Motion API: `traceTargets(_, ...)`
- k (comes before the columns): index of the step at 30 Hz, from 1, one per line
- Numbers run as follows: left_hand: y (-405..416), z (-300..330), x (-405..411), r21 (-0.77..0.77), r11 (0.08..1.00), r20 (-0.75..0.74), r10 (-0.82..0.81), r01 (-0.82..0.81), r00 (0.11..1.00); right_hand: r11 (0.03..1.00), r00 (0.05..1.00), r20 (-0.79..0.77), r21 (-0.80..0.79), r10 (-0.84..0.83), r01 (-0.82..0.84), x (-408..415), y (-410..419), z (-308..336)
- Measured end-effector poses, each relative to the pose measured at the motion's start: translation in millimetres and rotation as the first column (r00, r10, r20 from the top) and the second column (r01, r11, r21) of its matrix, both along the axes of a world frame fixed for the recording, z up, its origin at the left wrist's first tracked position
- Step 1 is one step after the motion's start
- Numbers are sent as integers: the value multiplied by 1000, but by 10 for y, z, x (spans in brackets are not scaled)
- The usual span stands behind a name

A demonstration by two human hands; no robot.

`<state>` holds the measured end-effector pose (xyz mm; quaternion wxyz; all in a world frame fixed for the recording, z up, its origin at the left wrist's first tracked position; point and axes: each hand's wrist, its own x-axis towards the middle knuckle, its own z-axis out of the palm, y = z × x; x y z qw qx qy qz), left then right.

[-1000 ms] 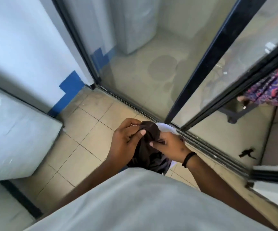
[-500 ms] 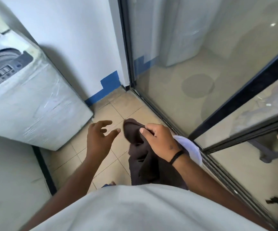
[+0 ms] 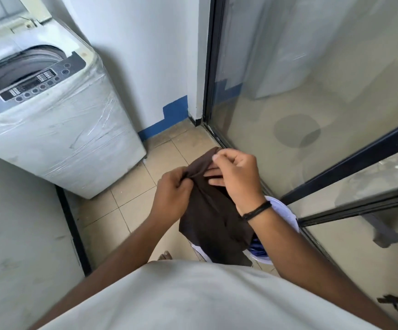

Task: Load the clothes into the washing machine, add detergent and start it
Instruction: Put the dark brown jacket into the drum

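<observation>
Both hands, left hand [image 3: 173,195] and right hand [image 3: 237,177], apparently pinch the brown garment [image 3: 214,225] between them.

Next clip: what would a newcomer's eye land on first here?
Centre frame, the left hand and right hand both grip a dark brown garment hanging over a white basket. At upper left stands a plastic-wrapped top-loading washing machine, lid open.
</observation>
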<state>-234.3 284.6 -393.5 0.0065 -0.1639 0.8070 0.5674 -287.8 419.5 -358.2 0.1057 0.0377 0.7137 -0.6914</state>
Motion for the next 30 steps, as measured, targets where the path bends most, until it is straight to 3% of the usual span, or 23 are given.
traceTargets(3,-106,201,-57,88,996,-12,3,-2,1000,893,976,-209,448,61,40,40,208,-313)
traceTargets(6,-153,466,-54,223,965,-95,-118,137,988,701,961,-46,694,271,-165,158,413,-801)
traceTargets(9,-223,744,-1,179,931,-271,-264,318,926,567,953,116,781,281,-262,246,518,-1161)
traceTargets(11,-311,924,44,128,905,-375,-334,405,865,582,974,148,782,172,-222,245,560,-1354)
traceTargets(15,-548,1216,128,1,874,-451,-433,486,780,722,989,55,689,-137,62,157,538,-1588)
traceTargets(17,-685,1254,158,-60,891,-433,-430,451,792,744,992,28,664,-126,76,49,507,-1667)
traceTargets(20,-932,1147,171,-70,952,-413,-298,297,861,697,997,12,716,-70,40,-62,442,-1660)
traceTargets(23,-1334,821,150,-38,999,-327,-4,-9,945,641,958,-176,714,-228,283,-153,326,-1346)
traceTargets(25,-1585,566,171,-95,987,-175,109,-127,979,637,900,-312,635,-305,436,-214,191,-892)
traceTargets(28,-1651,306,248,-65,993,-7,97,-97,995,761,855,-449,450,-260,468,-236,-136,-234)
traceTargets(30,-1516,282,249,72,997,-47,-14,17,999,927,863,-502,299,-48,225,-121,-462,265)
